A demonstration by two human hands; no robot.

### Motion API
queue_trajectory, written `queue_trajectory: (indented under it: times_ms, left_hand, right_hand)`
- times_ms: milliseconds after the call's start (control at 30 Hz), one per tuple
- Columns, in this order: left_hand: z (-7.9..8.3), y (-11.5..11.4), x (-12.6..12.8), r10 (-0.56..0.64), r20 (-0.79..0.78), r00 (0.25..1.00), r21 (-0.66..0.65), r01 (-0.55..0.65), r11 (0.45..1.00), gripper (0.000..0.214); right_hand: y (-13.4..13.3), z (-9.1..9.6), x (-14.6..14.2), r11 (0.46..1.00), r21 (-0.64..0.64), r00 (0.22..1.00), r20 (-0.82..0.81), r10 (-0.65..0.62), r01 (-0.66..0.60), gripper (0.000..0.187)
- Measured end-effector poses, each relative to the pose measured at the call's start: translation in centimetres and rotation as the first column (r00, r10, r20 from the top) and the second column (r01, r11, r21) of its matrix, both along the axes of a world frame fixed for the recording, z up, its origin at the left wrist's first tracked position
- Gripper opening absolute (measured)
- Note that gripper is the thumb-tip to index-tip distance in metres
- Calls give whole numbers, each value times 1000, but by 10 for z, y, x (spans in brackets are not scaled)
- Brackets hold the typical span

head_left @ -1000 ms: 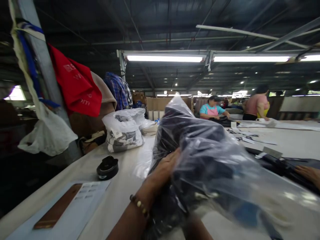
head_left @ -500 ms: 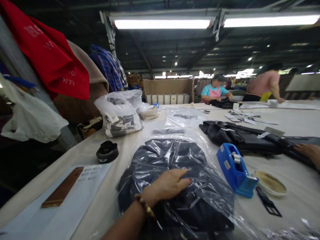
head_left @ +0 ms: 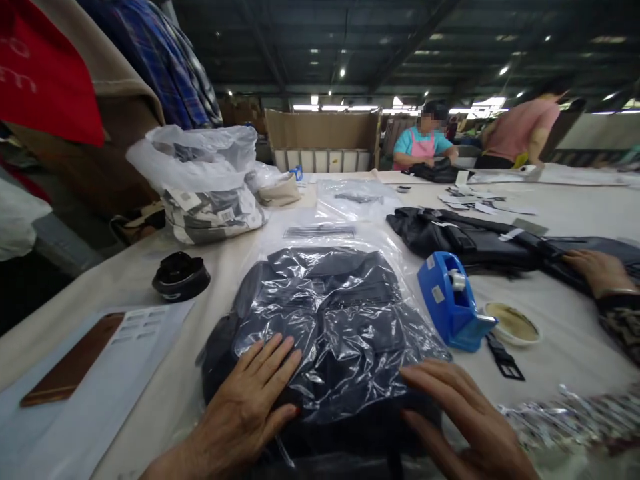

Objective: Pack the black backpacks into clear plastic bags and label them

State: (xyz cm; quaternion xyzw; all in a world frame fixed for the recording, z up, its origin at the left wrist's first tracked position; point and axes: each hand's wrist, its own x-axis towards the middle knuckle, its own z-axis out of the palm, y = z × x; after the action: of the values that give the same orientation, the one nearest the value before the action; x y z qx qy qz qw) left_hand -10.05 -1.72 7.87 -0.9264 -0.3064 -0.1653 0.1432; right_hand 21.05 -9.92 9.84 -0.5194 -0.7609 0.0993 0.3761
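Note:
A black bag [head_left: 320, 320] in a clear plastic sleeve lies on the table in front of me. My left hand [head_left: 253, 393] rests flat on its lower left part, fingers stretched out over the plastic. At the lower right edge of the bag is my right hand [head_left: 460, 413], its thumb and fingers apart and the fingertips touching the plastic. Beyond the bag, the unfilled end of the sleeve [head_left: 320, 231] spreads over the table.
To the right stand a blue tape dispenser [head_left: 453, 300], a shallow round dish [head_left: 515, 323] and a black buckle [head_left: 507, 363]. Another person's hand [head_left: 597, 270] touches black bags [head_left: 465, 240]. Leftward lie a black roll [head_left: 181, 277], a brown phone [head_left: 75, 360] on paper, and a stuffed plastic bag [head_left: 210, 187].
My left hand has drawn back to the lower left of the bag. My right hand has come into view at its right edge. The camera view has tilted down.

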Motion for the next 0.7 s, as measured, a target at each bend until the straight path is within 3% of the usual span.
queue_trajectory:
  times_ms: [100,233,467,700]
  left_hand:
    - [6,2,-10,-22,-15,1000,-76,21,997,62]
    - [5,2,-27,-5,56,998,-183,16,983,59]
    - [5,0,-30,61,145,988,-319,-12,948,54]
    - [9,5,-31,111,337,935,-459,60,886,46]
  right_hand:
    - [20,-14,-1,997,70,995,89,-36,30,40]
    - [26,-29,-8,994,84,996,33,-79,76,25]
    - [29,-27,-10,994,-70,993,-78,-89,84,15]
    - [41,-25,-18,979,-135,987,-28,-159,154,29]
